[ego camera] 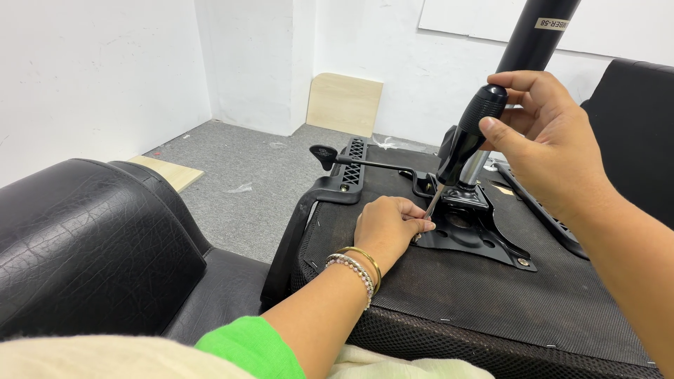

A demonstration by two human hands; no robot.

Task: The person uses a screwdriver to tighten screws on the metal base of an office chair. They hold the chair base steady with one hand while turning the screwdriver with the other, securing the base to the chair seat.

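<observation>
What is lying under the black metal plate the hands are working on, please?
The black mesh seat underside lies beneath the metal plate; the left hand covers its near corner.

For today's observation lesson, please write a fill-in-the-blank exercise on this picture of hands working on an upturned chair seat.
1. The right hand grips the black handle of a ___.
2. The left hand steadies the tool's tip against the black metal ___ on the seat underside.
3. Bracelets circle the ___ wrist.
4. The sleeve is ___.

Missing words: screwdriver; plate; left; green
</observation>
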